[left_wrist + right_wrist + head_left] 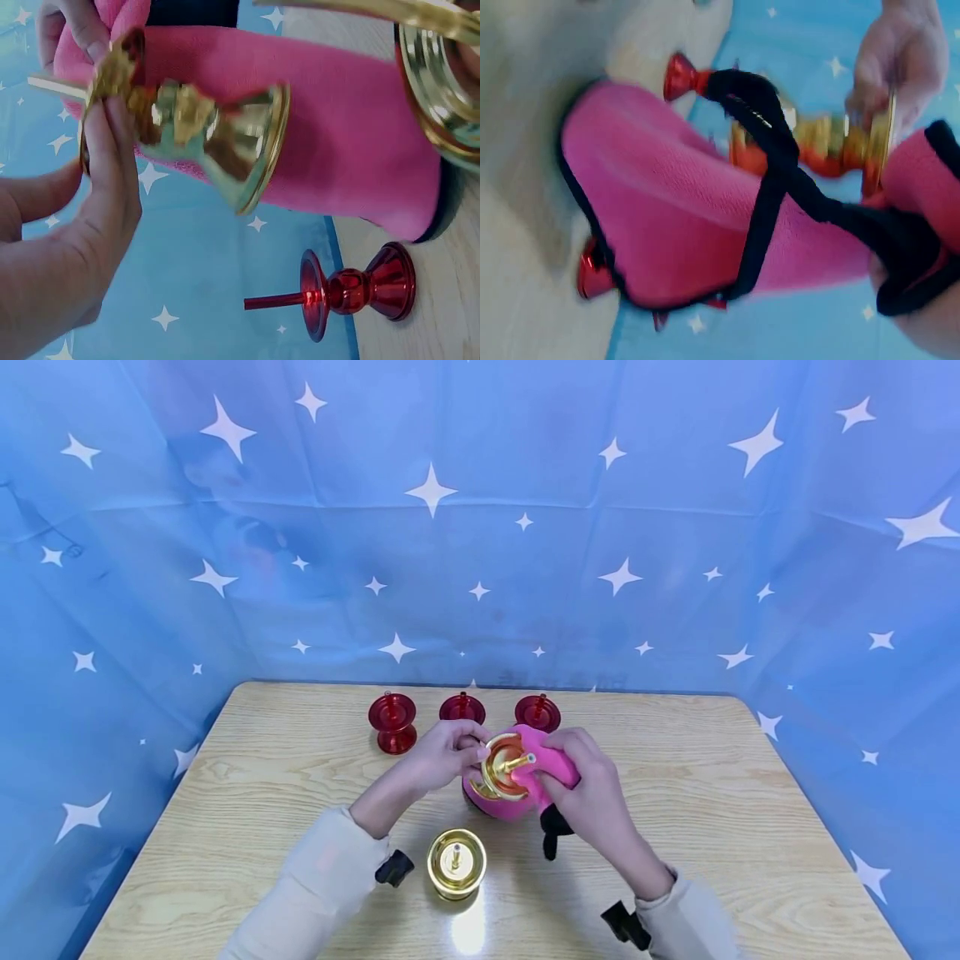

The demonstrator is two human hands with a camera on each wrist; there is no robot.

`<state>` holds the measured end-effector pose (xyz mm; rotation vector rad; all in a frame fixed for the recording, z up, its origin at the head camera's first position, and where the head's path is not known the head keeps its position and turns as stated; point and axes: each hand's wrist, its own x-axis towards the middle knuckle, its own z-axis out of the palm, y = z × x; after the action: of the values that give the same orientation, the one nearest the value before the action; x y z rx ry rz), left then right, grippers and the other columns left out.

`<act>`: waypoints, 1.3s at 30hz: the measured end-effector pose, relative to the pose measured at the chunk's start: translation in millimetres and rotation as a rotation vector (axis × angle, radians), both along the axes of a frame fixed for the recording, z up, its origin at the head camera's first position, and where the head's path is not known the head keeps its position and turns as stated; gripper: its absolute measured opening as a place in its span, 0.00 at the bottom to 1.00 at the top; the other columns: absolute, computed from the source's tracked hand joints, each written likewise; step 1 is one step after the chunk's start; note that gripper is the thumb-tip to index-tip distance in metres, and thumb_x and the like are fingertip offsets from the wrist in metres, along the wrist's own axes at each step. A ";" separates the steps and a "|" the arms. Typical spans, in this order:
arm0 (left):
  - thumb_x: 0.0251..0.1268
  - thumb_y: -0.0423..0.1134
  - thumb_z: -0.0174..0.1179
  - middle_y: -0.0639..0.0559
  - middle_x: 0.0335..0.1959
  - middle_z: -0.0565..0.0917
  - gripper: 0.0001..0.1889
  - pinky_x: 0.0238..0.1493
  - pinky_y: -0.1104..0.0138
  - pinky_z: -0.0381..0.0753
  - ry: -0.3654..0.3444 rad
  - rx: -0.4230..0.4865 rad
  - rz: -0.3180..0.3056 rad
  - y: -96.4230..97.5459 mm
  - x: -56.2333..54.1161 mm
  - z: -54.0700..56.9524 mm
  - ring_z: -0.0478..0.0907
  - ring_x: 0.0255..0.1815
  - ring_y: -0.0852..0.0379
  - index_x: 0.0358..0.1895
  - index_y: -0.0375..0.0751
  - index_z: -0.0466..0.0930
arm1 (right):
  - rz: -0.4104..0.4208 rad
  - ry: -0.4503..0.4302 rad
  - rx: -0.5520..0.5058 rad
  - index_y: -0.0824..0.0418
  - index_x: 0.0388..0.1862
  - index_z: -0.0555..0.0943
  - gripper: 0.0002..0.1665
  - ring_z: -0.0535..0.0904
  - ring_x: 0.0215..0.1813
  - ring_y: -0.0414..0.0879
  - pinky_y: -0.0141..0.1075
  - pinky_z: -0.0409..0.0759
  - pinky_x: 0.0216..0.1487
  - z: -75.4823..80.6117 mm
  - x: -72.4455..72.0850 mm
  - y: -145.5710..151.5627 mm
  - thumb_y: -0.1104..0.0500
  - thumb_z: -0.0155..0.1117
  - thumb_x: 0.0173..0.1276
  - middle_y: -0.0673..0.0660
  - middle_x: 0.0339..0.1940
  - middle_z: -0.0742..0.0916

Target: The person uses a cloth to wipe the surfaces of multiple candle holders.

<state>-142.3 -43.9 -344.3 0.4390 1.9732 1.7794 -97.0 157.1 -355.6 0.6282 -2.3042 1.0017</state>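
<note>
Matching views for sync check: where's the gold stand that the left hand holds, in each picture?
Head: gold stand below centre, slightly right, at the left hand's fingertips.
Left wrist: gold stand upper left, sideways in the image.
Right wrist: gold stand upper right, partly behind black trim.
Shared landmark: the pink cloth.

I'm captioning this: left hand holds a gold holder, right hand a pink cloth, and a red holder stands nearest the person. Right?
Not quite: the head view shows the nearest standing holder is gold, not red. The left hand holds a gold holder, the right hand a pink cloth.
</note>
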 end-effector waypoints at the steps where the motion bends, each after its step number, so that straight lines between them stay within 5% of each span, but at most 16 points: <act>1: 0.65 0.23 0.48 0.42 0.30 0.76 0.11 0.38 0.58 0.82 -0.016 0.010 0.025 0.6 0.3 -0.4 0.77 0.24 0.59 0.48 0.21 0.69 | -0.026 -0.006 -0.013 0.65 0.34 0.77 0.23 0.77 0.38 0.49 0.43 0.80 0.34 -2.5 2.7 -2.2 0.78 0.73 0.37 0.58 0.37 0.80; 7: 0.65 0.23 0.48 0.42 0.30 0.76 0.10 0.36 0.58 0.83 0.014 -0.024 0.025 2.3 2.2 -2.8 0.76 0.24 0.59 0.48 0.21 0.70 | -0.056 -0.016 -0.033 0.65 0.34 0.77 0.23 0.77 0.38 0.49 0.42 0.80 0.33 -9.2 10.2 -5.8 0.77 0.73 0.38 0.59 0.36 0.80; 14: 0.66 0.23 0.47 0.41 0.32 0.78 0.09 0.33 0.63 0.83 0.067 -0.048 -0.141 4.4 3.3 -3.2 0.76 0.26 0.60 0.45 0.21 0.74 | 0.129 0.092 0.071 0.67 0.31 0.80 0.22 0.80 0.39 0.50 0.39 0.82 0.37 4.7 -5.9 6.7 0.83 0.67 0.35 0.57 0.37 0.82; 18: 0.65 0.23 0.47 0.42 0.31 0.79 0.08 0.35 0.58 0.83 0.059 -0.030 -0.126 6.1 3.6 -3.4 0.76 0.26 0.60 0.43 0.20 0.73 | 0.147 0.102 0.087 0.66 0.32 0.80 0.21 0.79 0.39 0.50 0.38 0.81 0.37 8.6 -10.0 9.0 0.82 0.66 0.37 0.57 0.36 0.82; 22: 0.65 0.23 0.48 0.41 0.30 0.78 0.09 0.38 0.53 0.81 0.008 0.001 -0.033 4.0 2.7 -3.1 0.77 0.25 0.59 0.46 0.21 0.70 | 0.022 -0.039 -0.023 0.65 0.33 0.79 0.20 0.77 0.38 0.46 0.37 0.78 0.36 4.4 -4.5 8.3 0.79 0.70 0.40 0.56 0.36 0.82; 28: 0.65 0.22 0.47 0.38 0.38 0.73 0.09 0.40 0.58 0.82 -0.058 0.071 0.041 -1.2 0.8 -3.8 0.78 0.31 0.55 0.47 0.24 0.68 | -0.099 -0.306 -0.244 0.64 0.37 0.78 0.17 0.74 0.37 0.43 0.31 0.74 0.35 -9.5 15.4 -2.7 0.72 0.72 0.47 0.54 0.39 0.81; 33: 0.62 0.20 0.48 0.38 0.38 0.71 0.10 0.39 0.61 0.82 -0.095 0.082 0.058 -0.2 0.5 -4.1 0.78 0.30 0.55 0.46 0.23 0.66 | -0.111 -0.354 -0.314 0.63 0.38 0.77 0.16 0.74 0.40 0.43 0.30 0.75 0.37 -13.5 21.0 -11.0 0.69 0.71 0.50 0.54 0.41 0.81; 39: 0.56 0.19 0.51 0.37 0.42 0.71 0.24 0.42 0.60 0.81 -0.088 0.034 -0.050 2.1 0.5 -2.2 0.76 0.38 0.52 0.59 0.26 0.64 | -0.115 -0.318 -0.301 0.64 0.36 0.78 0.17 0.74 0.42 0.44 0.30 0.74 0.40 -15.6 17.3 -10.5 0.71 0.72 0.47 0.54 0.39 0.81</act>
<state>-141.8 -41.7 -346.5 0.4097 1.8591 1.7728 -79.7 146.6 -371.2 0.2235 -2.3507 1.4404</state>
